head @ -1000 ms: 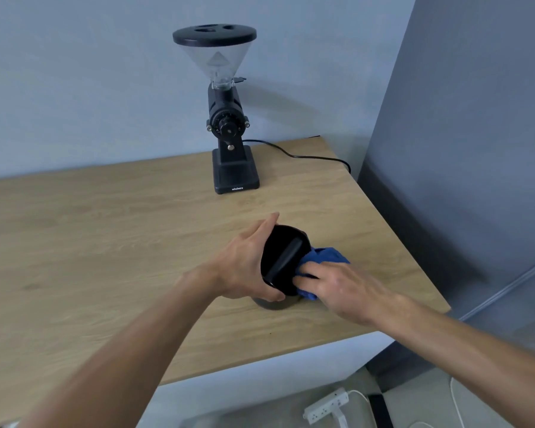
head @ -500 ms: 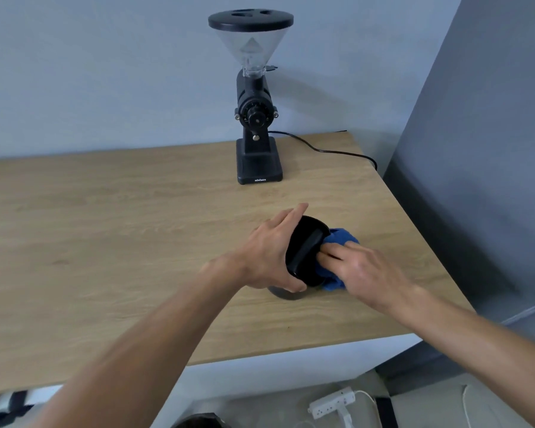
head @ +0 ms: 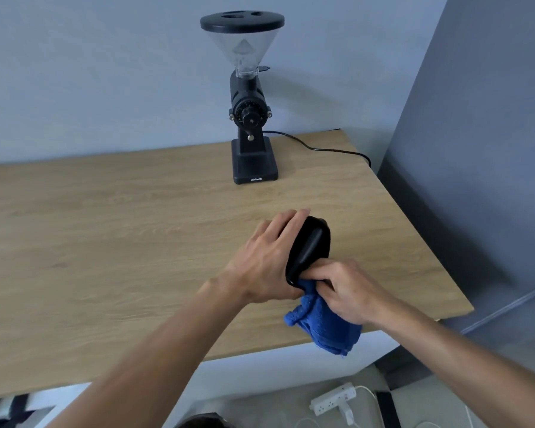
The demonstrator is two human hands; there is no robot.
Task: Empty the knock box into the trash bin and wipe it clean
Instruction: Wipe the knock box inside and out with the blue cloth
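The black knock box (head: 311, 245) is tipped on its side above the wooden table (head: 105, 230), its opening facing right. My left hand (head: 264, 264) grips its outer wall from the left. My right hand (head: 348, 291) holds a blue cloth (head: 325, 325) and presses part of it against the lower rim of the box. Most of the cloth hangs down past the table's front edge. The box's inside is largely hidden from me.
A black coffee grinder (head: 250, 118) with a clear hopper stands at the back of the table, its cable (head: 322, 148) running off the right edge. A white power strip (head: 334, 398) lies on the floor below. A dark rounded object (head: 204, 421) shows at the bottom edge.
My right hand has pulled the cloth from inside the box down to its lower rim, so the cloth now hangs out below. The box has tipped further upright on its side.
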